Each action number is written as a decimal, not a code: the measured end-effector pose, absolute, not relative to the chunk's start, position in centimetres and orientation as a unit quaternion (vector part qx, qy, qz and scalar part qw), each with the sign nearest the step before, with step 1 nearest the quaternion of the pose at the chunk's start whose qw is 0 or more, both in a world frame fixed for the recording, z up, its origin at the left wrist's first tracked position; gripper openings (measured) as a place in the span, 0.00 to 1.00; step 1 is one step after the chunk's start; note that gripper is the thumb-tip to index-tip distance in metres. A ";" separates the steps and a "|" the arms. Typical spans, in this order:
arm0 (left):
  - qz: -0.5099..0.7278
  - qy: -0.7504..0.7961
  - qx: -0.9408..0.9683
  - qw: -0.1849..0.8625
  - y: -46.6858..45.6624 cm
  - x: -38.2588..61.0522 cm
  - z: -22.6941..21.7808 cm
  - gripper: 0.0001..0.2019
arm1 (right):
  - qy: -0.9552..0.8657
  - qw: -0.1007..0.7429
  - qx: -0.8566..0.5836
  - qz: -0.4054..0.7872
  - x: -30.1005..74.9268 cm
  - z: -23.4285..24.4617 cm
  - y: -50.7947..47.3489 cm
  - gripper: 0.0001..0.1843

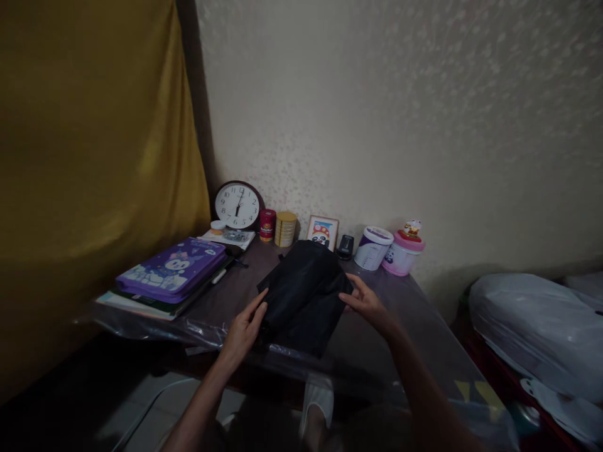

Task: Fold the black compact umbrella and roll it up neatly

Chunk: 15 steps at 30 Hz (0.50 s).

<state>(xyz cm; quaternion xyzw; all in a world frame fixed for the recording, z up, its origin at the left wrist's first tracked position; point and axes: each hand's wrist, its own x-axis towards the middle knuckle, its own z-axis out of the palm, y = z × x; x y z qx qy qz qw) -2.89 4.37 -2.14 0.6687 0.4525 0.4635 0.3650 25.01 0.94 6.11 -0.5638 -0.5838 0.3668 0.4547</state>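
A black fabric bag (pixel 304 295) lies on the dark, plastic-covered table (pixel 235 295) in front of me. My left hand (pixel 245 328) rests against the bag's left side, fingers stretched along its edge. My right hand (pixel 365 301) touches the bag's right side, fingers spread and slightly bent against the fabric. Neither hand is closed round the bag.
A purple case (pixel 174 267) tops a stack of books at the left. Along the wall stand a round clock (pixel 238 205), a red tin (pixel 267 225), a gold tin (pixel 285 228), a small framed picture (pixel 323 232), a white tub (pixel 373 248) and a pink jar (pixel 403 252). White plastic bags (pixel 537 326) lie at the right.
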 end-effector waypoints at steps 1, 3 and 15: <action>0.464 0.451 0.669 0.365 4.4 -2.9 -2.1 0.25 | -0.584 0.458 -0.565 0.361 24.9 6.3 0.9 0.31; 0.462 0.453 0.668 0.368 4.4 -2.8 -2.0 0.25 | -0.582 0.469 -0.563 0.353 24.7 6.6 0.9 0.32; 0.433 0.443 0.680 0.393 3.8 -2.8 -1.5 0.25 | -0.682 0.377 -0.564 0.274 24.2 7.8 -0.5 0.14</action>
